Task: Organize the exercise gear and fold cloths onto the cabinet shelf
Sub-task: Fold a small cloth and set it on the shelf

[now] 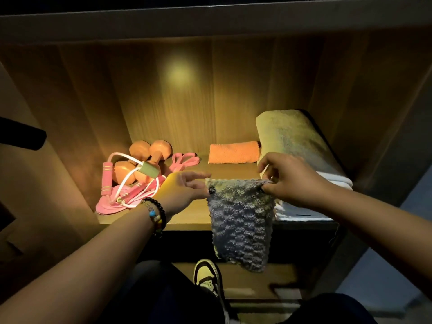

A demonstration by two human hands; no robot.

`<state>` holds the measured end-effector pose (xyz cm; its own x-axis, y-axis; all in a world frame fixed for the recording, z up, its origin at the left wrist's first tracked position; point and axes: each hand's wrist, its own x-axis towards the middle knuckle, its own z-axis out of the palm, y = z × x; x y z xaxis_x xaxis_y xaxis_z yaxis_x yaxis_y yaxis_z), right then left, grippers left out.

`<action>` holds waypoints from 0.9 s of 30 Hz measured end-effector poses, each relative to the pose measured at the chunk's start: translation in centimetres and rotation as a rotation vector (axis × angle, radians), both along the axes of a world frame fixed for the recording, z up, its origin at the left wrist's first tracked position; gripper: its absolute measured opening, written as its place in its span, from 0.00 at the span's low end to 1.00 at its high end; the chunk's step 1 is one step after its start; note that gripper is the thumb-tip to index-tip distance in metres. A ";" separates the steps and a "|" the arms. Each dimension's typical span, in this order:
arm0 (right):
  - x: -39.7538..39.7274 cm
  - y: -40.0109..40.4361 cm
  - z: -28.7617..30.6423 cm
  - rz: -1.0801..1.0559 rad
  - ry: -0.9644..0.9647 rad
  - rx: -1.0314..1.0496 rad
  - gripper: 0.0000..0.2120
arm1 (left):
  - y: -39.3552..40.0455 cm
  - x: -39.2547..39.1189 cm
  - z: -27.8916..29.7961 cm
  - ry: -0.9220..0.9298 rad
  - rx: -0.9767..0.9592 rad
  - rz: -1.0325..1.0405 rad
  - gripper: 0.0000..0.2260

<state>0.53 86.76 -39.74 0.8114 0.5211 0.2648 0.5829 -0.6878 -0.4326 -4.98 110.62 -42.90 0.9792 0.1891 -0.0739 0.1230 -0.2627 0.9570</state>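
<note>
A bluish textured cloth hangs over the front edge of the wooden shelf. My right hand pinches its top right corner. At the cloth's top left corner is my left hand, fingers stretched out; whether it holds the edge I cannot tell. On the shelf's left lie two orange dumbbells, a pink jump rope and a pink resistance band. A folded orange cloth lies at the back. A large folded towel sits at the right on white folded cloths.
The cabinet's side walls close in the shelf left and right, and a board runs overhead. Below the shelf edge my shoe stands on the floor. A dark object juts in from the left.
</note>
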 end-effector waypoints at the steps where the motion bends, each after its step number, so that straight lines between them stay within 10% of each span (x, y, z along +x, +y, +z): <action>1: 0.8 0.4 -0.1 -0.024 0.037 -0.028 0.14 | 0.1 0.7 0.3 0.017 0.042 0.012 0.11; 5: 4.4 2.5 0.7 -0.087 0.087 -0.102 0.04 | 0.3 3.9 2.5 0.034 0.129 0.020 0.05; 14: 5.3 5.7 8.6 -0.080 -0.044 0.441 0.07 | 2.8 3.9 10.1 -0.388 0.001 0.135 0.09; 27: -9.5 1.4 -13.2 0.107 0.310 0.366 0.10 | 0.2 -12.7 -10.3 -0.259 0.202 0.135 0.12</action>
<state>-8.95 88.12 -52.96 0.8278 0.5240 0.2005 0.4476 -0.4012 -0.7991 -17.67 110.82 -53.16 0.9257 0.3037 0.2256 -0.0703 -0.4478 0.8914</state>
